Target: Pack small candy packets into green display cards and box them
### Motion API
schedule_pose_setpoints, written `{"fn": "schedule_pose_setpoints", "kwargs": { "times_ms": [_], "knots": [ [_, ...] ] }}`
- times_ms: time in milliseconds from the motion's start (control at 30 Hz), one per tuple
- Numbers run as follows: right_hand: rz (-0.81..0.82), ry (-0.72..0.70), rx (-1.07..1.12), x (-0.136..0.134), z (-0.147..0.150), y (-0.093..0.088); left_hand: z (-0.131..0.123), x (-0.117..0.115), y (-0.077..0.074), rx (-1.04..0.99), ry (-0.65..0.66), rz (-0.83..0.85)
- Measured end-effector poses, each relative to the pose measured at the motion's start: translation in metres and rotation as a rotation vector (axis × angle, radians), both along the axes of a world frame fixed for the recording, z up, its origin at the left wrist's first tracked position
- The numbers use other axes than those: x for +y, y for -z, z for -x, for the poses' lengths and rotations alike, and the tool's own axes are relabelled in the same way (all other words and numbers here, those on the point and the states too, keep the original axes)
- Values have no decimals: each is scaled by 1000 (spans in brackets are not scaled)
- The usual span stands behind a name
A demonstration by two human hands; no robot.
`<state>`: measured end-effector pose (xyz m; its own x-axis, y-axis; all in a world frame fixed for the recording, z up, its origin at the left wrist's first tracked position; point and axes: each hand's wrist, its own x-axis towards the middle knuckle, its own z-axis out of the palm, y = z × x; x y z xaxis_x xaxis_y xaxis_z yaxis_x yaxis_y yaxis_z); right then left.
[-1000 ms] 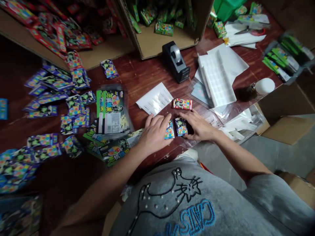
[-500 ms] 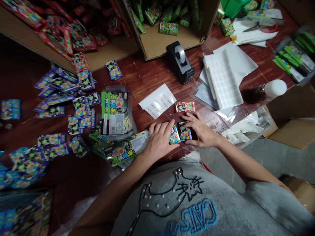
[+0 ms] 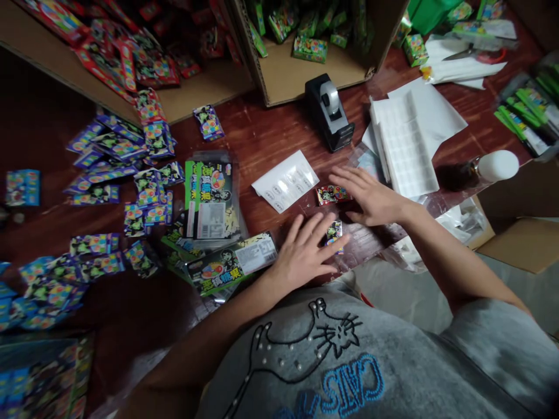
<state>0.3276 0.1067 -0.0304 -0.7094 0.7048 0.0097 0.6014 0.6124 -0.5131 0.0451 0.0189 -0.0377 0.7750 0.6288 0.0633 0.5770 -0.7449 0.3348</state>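
My left hand (image 3: 305, 250) lies with spread fingers over small candy packets near the table's front edge. Past its fingertips shows part of a purple candy packet (image 3: 334, 233); the blue packet is hidden under the hand. My right hand (image 3: 371, 195) has its fingers stretched out at a red candy packet (image 3: 328, 195) and covers that packet's right end. Whether the fingers press on it I cannot tell. A sheet of clear stickers (image 3: 286, 181) rests just beyond my hands. Left of my left hand are flat printed candy bags (image 3: 231, 262).
Purple packets (image 3: 117, 148) are heaped at the left, near blue ones (image 3: 26, 314). Cardboard boxes hold red packets (image 3: 152, 61) and green packets (image 3: 310, 49). A tape dispenser (image 3: 329, 113), white sheets (image 3: 406, 142), a white-capped bottle (image 3: 498, 166) and scissors (image 3: 484, 55) occupy the right.
My right hand has left the purple packet and moved up to the red one. My left hand has slid right, over the blue packet and part of the purple one, its fingers spreading.
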Motion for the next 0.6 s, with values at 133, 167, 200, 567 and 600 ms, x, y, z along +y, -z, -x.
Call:
{"fn": "schedule_pose_setpoints", "kwargs": {
  "times_ms": [133, 167, 200, 567, 600],
  "knots": [
    [20, 9, -149, 13, 10, 1, -16, -1, 0, 45, -11, -1],
    [11, 78, -168, 9, 11, -2, -14, -3, -2, 63, -57, -3],
    [5, 153, -183, 2, 10, -5, -10, -4, -5, 74, -94, -6],
    [-141, 33, -236, -26, -13, 0, 92, 193, -51, 235, -565, -125],
    [-139, 79, -267, -26, -9, 0, 100, 218, -53, 268, -622, -97]
  ]
}}
